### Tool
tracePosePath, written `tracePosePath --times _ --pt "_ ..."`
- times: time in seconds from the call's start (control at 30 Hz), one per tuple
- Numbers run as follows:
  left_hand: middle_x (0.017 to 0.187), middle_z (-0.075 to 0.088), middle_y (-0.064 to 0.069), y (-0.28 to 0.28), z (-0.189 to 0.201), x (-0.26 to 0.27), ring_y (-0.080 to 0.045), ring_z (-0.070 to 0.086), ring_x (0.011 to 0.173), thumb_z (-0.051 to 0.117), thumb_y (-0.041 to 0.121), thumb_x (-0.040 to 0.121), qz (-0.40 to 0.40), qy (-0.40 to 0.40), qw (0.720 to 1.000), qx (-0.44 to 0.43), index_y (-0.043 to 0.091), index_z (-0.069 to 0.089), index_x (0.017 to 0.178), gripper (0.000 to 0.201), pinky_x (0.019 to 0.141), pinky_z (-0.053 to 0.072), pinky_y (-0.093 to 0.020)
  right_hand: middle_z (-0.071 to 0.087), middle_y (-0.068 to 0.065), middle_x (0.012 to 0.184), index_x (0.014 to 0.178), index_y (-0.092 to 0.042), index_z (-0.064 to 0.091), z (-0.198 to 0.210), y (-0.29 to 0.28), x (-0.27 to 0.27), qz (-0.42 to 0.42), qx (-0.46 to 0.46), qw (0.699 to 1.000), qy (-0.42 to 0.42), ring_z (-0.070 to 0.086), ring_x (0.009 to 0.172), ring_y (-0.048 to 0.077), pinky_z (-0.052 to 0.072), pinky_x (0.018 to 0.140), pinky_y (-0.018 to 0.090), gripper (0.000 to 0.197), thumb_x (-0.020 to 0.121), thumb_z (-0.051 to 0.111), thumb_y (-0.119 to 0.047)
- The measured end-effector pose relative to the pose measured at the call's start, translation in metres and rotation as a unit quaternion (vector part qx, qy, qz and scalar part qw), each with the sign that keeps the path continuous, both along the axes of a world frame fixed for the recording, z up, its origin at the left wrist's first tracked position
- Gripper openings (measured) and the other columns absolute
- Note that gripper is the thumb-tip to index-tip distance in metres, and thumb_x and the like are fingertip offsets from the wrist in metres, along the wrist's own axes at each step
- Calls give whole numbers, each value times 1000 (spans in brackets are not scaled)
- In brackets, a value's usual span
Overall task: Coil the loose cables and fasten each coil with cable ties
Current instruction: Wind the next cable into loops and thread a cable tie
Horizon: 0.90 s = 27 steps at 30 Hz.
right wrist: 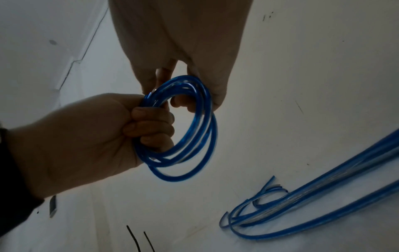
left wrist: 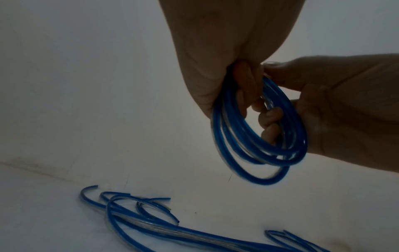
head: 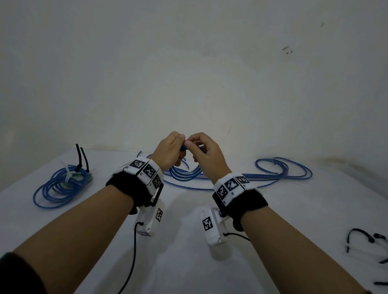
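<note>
The head view looks forward and down over the table [head: 182, 270]; both wrist views, close underneath, share the blue coil [left wrist: 259, 136].

Two hands are showing: the left hand [head: 168, 150] and the right hand [head: 207, 154]. Two cable coils are showing: one small blue coil [left wrist: 259, 129] between the hands, and one tied coil [head: 61, 185] lying on the table [head: 182, 258]. Loose blue cables [head: 277, 171] are lying tangled, too overlapped to count. Several cable ties [head: 376, 244] are lying at the right edge, number unclear.
</note>
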<state>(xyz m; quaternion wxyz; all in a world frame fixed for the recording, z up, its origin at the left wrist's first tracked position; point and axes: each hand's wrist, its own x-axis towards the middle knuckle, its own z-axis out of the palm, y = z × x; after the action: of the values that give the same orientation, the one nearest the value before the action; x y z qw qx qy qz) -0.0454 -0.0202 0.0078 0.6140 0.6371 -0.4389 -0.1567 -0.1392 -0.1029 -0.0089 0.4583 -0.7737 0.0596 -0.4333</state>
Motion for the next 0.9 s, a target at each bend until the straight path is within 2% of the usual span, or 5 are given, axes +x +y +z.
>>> tracePosePath --times 0.2,0.3,0.57,0.77,0.9 --pt "62 47 -4 -4 1 -9 -6 39 45 31 15 101 -43 -51 997 -25 14 41 80 23 48 34 -18 56 1 73 77 -16 55 7 -13 -9 -42 100 993 -34 46 60 11 40 62 27 13 87 53 -8" --pt "65 49 -4 -11 3 -17 -4 40 45 32 14 101 -44 -49 997 -26 14 41 79 24 50 35 -18 57 5 74 85 -18 57 9 -18 -18 -42 105 993 -36 47 60 15 41 61 26 12 87 52 -7" --pt "69 52 -2 -38 5 -47 -11 41 55 35 16 100 -81 -13 997 -16 13 42 83 19 56 37 -21 60 4 73 81 -13 58 4 -42 -61 -56 114 991 -53 55 60 9 46 62 24 10 89 57 -8" --pt "70 54 -5 -64 9 -83 -15 49 60 29 13 100 -145 -28 988 53 8 48 98 19 64 43 -26 58 0 66 79 -12 58 2 -66 -103 -105 109 987 -56 53 55 3 43 58 18 13 89 57 -5" --pt "63 50 -3 -85 11 -108 -17 55 58 25 20 102 -222 12 966 130 9 51 82 34 71 47 -32 56 2 67 77 -13 57 0 -82 -135 -139 118 982 -53 52 57 6 43 58 19 16 90 55 -2"
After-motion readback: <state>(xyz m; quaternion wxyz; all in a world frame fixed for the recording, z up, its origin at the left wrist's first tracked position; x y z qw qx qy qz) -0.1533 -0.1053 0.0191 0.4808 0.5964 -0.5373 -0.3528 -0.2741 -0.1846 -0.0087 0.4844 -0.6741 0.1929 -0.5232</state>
